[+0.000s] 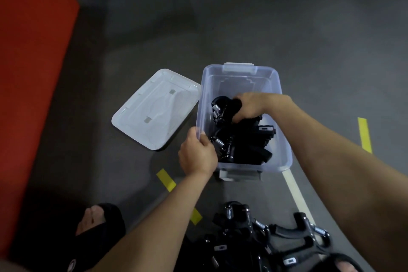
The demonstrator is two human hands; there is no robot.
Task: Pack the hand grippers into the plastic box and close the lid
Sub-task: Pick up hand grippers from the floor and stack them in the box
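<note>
Your left hand [197, 154] grips the box [284, 150] rim to steady it while your right hand [248, 106] clutches a hand gripper [223, 106], lowering it onto those inside.

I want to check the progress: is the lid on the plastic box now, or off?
Off. The lid lies flat on the floor left of the open plastic box, which holds several hand grippers.

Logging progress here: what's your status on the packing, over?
Left hand gripping box rim; right hand setting a hand gripper inside. Pile still on floor. Lid off, nothing blocking.
</note>
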